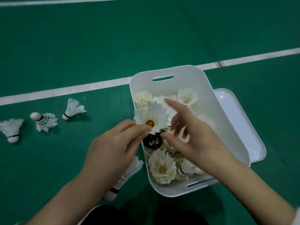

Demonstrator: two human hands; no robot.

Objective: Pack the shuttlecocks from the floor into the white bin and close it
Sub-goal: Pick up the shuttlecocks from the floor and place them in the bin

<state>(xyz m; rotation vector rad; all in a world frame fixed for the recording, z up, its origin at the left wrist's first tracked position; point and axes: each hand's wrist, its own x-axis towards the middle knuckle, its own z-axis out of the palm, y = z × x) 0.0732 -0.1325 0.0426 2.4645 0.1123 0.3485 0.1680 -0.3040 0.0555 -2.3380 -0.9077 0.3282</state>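
- Shuttlecock (151, 120) hangs over the bin (162, 88) rim, pinched by its feathers in our left grip (112, 148); it may fall outside.
- Our right grip (194, 140), released, hovers close and could knock it.

Green court floor (146, 38) spreads all around me. One white line (65, 90) slants across it from nine o'clock up toward three, and another (48, 2) runs along twelve. My dark clothing (110, 216) shows at six.

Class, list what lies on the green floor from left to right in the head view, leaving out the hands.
From the left: far-left shuttlecock → second shuttlecock → third shuttlecock → white bin → lid.
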